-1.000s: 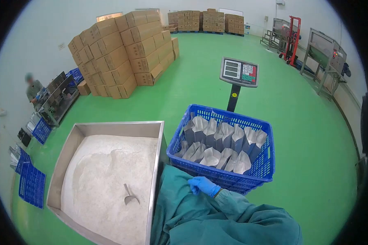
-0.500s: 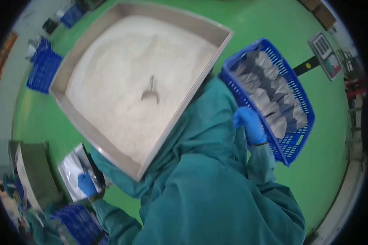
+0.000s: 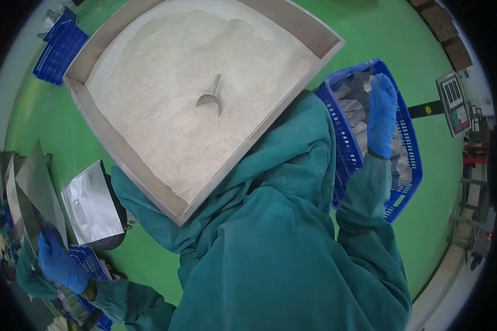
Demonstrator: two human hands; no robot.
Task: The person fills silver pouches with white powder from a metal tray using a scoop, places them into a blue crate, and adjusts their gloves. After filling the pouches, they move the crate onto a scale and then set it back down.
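Note:
My left hand [image 3: 63, 262], in a blue glove, is at the lower left with its fingers closed at the lower edge of a flat grey foil bag [image 3: 41, 185]. The fingertips are partly hidden. Beside it, a stack of silver foil bags [image 3: 96, 204] lies on a dark round seat. My right hand [image 3: 382, 113], also gloved in blue, is over the far part of a blue basket [image 3: 401, 205]. Its fingers are pinched on the pale corner of a silver pouch [image 3: 368, 84]. Several more silver pouches lie in that basket, partly covered by my hand and forearm.
A large metal tray [image 3: 124, 168] of white powder stands before me, with a metal scoop [image 3: 209, 100] resting in the powder. A scale display [image 3: 454, 105] stands beyond the basket. More blue baskets [image 3: 61, 47] are at the upper left, and cardboard boxes [image 3: 447, 33] at the upper right.
My left hand has moved off the silver bag stack, farther left and down. My right hand has gone from the basket's near side up over its far part. The view has shifted slightly.

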